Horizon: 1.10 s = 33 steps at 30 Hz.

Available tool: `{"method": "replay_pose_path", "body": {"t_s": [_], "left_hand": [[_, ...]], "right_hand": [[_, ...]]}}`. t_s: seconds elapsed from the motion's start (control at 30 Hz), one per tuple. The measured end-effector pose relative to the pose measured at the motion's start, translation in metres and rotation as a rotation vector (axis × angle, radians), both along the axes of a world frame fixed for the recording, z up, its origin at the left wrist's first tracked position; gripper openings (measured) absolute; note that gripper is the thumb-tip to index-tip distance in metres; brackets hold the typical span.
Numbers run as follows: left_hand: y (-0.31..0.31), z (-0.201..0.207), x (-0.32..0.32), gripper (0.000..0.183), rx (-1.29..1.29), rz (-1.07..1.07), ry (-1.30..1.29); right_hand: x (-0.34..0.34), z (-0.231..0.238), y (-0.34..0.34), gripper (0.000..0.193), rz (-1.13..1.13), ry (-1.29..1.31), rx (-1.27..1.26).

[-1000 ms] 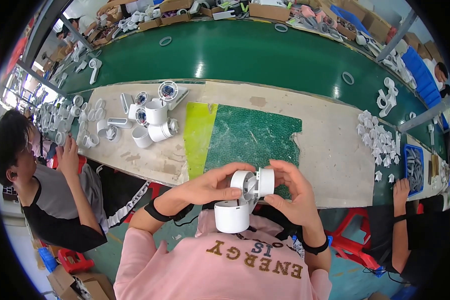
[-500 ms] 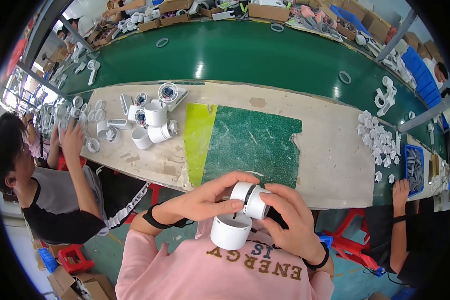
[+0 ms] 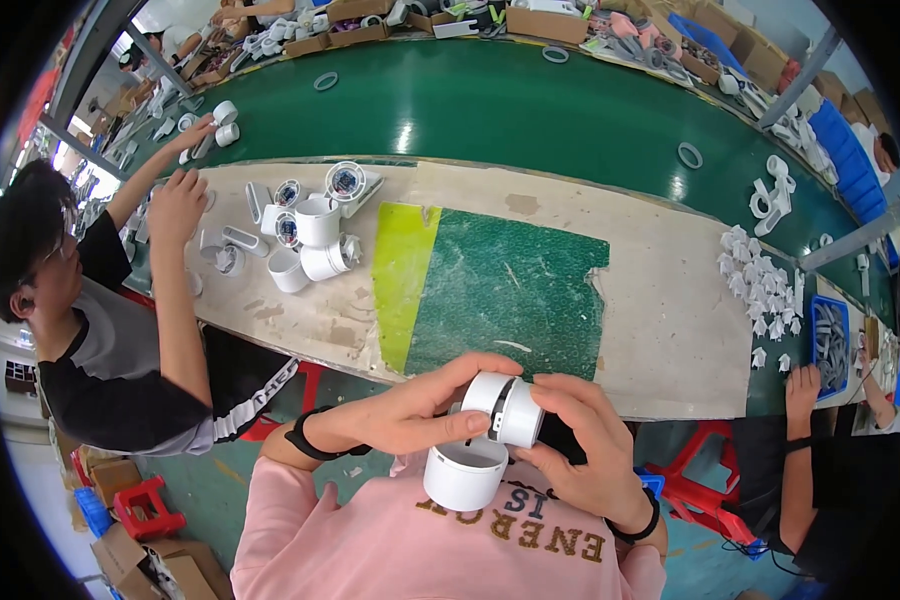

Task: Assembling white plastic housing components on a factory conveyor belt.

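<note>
While gripped: white cylindrical housing (image 3: pixel 480 440), round-capped, open-bottomed.

The white housing (image 3: pixel 490 430) looks smooth, matt plastic. Beyond it, the green mat (image 3: pixel 510 290) seems rough; the conveyor belt (image 3: pixel 490 110) glossy

Both hands have dropped from the bench edge toward the chest, bringing the white cylindrical housing (image 3: pixel 467 472) lower. The round white cap (image 3: pixel 505 408), upright and face-on a second ago, now lies tilted between the left hand (image 3: pixel 420 410) and right hand (image 3: pixel 580 440). The neighbour's hand (image 3: pixel 177 205) has reached onto the bench.
</note>
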<state>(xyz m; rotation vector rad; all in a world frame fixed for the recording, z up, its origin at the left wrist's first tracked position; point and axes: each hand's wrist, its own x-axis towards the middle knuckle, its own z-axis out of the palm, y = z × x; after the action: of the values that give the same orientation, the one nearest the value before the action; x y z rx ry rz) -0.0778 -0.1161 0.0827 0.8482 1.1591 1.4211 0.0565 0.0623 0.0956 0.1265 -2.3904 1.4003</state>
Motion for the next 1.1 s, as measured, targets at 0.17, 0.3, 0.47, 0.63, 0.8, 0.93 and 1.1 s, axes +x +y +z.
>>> {"method": "replay_pose_path", "body": {"t_s": [0.17, 0.3, 0.47, 0.63, 0.8, 0.93, 1.1], "left_hand": [[0.001, -0.001, 0.001, 0.050, -0.009, -0.004, -0.003], [0.000, -0.002, 0.001, 0.050, -0.026, 0.003, -0.020], [0.000, -0.004, 0.001, 0.053, -0.012, 0.001, -0.052], [-0.001, -0.007, 0.000, 0.060, 0.003, -0.002, -0.113], [-0.001, -0.003, -0.001, 0.060, -0.022, 0.009, -0.045], [-0.001, -0.002, 0.000, 0.060, -0.017, 0.028, -0.046], [0.000, -0.012, 0.000, 0.059, -0.031, 0.072, -0.058]], "right_hand": [[-0.001, -0.002, -0.001, 0.057, 0.000, 0.012, 0.018], [-0.001, -0.004, -0.001, 0.059, -0.007, -0.002, 0.036], [0.001, -0.003, -0.001, 0.059, -0.012, 0.009, 0.062], [0.002, -0.004, -0.002, 0.060, -0.022, 0.046, 0.109], [0.004, -0.007, -0.002, 0.061, -0.015, 0.103, 0.170], [0.003, -0.011, -0.002, 0.061, 0.003, 0.148, 0.200], [-0.003, -0.026, 0.001, 0.063, 0.023, 0.181, 0.288]]}}
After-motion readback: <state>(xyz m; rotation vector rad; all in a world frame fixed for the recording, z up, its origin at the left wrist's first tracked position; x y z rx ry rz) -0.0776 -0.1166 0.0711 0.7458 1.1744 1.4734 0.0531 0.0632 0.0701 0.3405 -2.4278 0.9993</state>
